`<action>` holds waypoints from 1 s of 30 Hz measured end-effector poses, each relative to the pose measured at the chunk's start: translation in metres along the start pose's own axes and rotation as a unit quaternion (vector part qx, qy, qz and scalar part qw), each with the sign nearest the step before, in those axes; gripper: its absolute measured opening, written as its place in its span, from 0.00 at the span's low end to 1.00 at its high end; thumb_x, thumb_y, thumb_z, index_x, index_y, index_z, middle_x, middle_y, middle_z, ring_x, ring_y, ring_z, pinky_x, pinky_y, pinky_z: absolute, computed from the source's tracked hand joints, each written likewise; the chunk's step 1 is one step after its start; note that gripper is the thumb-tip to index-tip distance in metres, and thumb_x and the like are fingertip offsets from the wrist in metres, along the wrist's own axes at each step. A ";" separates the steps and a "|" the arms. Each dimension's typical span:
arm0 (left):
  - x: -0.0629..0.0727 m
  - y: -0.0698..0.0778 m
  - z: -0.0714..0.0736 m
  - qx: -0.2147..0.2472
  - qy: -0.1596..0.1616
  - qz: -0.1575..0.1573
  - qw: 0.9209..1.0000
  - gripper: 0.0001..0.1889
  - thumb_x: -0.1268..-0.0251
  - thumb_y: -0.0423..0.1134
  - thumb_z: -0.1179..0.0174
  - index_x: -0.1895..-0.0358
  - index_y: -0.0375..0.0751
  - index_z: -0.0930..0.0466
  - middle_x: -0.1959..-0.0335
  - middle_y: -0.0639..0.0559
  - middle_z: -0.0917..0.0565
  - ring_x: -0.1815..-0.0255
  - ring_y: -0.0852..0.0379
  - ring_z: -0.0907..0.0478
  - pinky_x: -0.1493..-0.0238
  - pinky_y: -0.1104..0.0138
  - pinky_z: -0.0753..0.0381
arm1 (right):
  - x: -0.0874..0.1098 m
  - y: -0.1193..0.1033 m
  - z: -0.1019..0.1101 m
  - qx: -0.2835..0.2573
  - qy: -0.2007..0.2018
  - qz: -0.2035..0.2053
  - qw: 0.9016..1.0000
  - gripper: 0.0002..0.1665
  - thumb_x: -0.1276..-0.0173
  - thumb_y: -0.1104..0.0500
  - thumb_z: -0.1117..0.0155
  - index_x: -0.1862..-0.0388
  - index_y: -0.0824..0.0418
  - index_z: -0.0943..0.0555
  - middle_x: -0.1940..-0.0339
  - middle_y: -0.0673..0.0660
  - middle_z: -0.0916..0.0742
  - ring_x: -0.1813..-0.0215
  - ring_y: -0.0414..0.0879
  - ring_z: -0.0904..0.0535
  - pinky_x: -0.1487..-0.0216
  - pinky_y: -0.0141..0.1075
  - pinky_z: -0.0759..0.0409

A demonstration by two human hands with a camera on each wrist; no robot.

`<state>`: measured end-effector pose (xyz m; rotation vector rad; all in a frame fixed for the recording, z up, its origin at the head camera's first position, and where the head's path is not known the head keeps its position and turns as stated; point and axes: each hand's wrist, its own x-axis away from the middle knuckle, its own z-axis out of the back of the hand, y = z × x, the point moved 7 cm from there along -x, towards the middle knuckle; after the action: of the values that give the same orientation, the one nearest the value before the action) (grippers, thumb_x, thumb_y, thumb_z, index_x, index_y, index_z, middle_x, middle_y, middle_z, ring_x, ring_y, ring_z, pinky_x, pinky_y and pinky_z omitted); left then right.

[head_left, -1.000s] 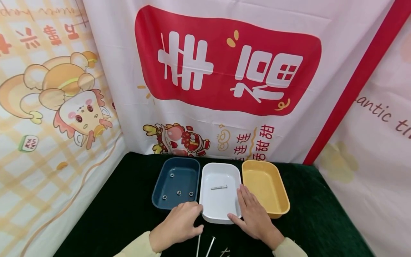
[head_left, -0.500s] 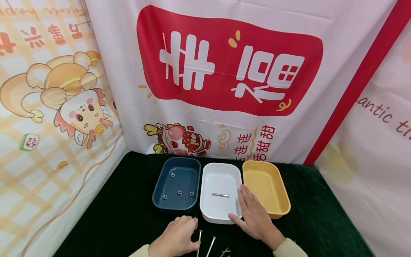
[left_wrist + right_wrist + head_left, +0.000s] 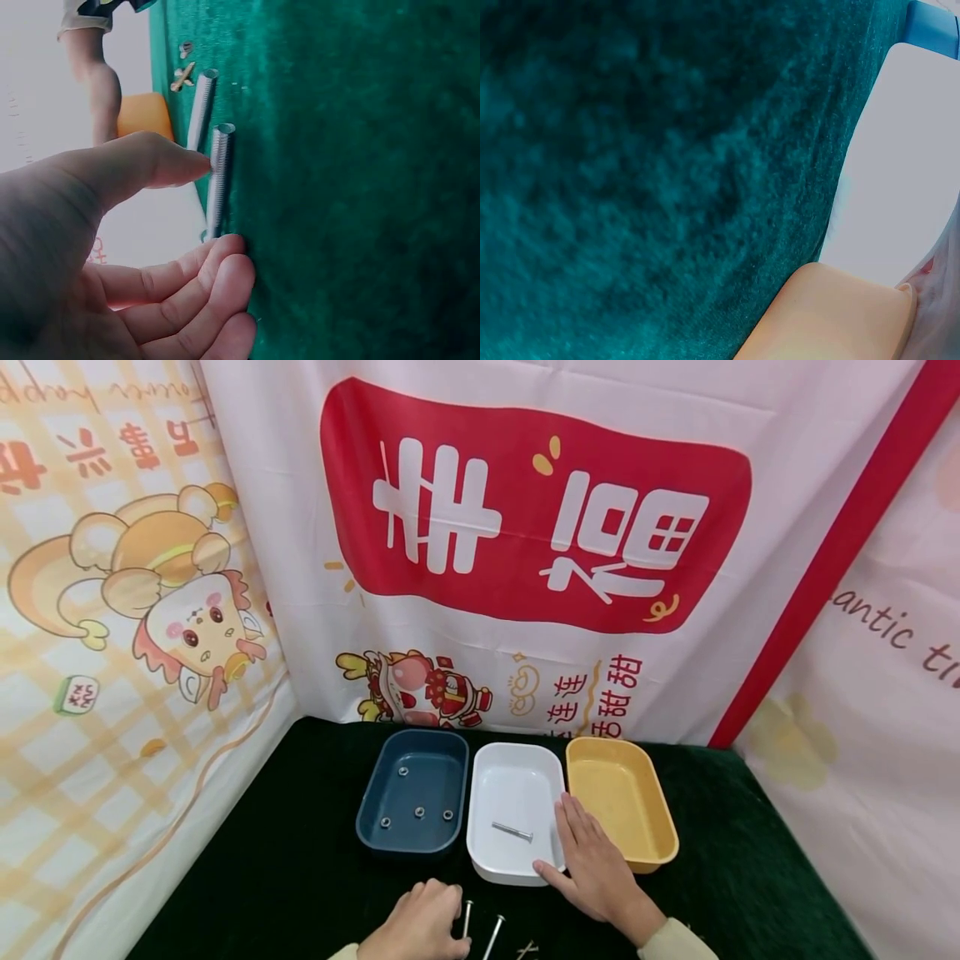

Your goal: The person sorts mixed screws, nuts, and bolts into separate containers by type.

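Observation:
My left hand (image 3: 422,922) is low over the green cloth, beside a silver bolt (image 3: 468,917). In the left wrist view that bolt lies between my thumb (image 3: 176,163) and loosely bent fingers; the thumb tip is at its shaft, and whether it touches cannot be told. A second long bolt (image 3: 493,937) lies just to the right. With straight fingers, my right hand (image 3: 596,864) rests on the right rim of the white tray (image 3: 487,858). Inside that tray is one bolt (image 3: 512,832). The right wrist view shows trays but no fingers.
Left of the white tray stands a dark blue tray (image 3: 408,843) with several nuts (image 3: 419,812). A yellow tray (image 3: 626,810) stands on the right. Small brass-coloured screws (image 3: 527,949) lie at the front on the green cloth (image 3: 247,868). Printed fabric hangs behind.
My left hand has drawn back from the white tray's front left corner toward the loose bolts. The bolt in the tray has rolled nearer and turned. My right hand has stayed put.

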<state>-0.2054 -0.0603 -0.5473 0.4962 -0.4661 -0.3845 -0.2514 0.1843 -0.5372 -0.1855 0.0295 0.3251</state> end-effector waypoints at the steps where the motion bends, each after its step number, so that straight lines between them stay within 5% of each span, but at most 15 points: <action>1: -0.001 0.000 -0.001 0.002 -0.002 0.003 1.000 0.13 0.40 0.45 0.25 0.72 0.49 0.21 0.80 0.57 0.23 0.80 0.61 0.26 0.79 0.69 0.28 | 0.000 0.000 0.000 -0.001 0.000 0.000 1.000 0.59 0.24 0.25 0.48 0.12 0.63 0.48 0.10 0.60 0.47 0.10 0.57 0.51 0.13 0.58 0.45; 22: -0.009 -0.003 -0.011 0.062 0.004 0.009 0.998 0.10 0.45 0.35 0.29 0.78 0.49 0.20 0.82 0.55 0.21 0.82 0.59 0.22 0.78 0.68 0.23 | 0.000 0.001 0.001 0.004 0.007 0.001 1.000 0.60 0.26 0.24 0.48 0.12 0.61 0.47 0.09 0.59 0.47 0.10 0.56 0.51 0.13 0.57 0.44; 30: -0.007 -0.001 -0.010 0.070 -0.004 -0.014 0.997 0.10 0.46 0.33 0.29 0.77 0.50 0.20 0.82 0.57 0.20 0.81 0.62 0.21 0.78 0.70 0.21 | -0.001 0.001 -0.001 0.003 0.000 -0.001 1.000 0.60 0.26 0.24 0.49 0.12 0.61 0.48 0.09 0.59 0.47 0.10 0.56 0.51 0.13 0.57 0.44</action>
<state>-0.2058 -0.0546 -0.5583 0.6371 -0.4971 -0.3823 -0.2526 0.1849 -0.5385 -0.1792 0.0308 0.3235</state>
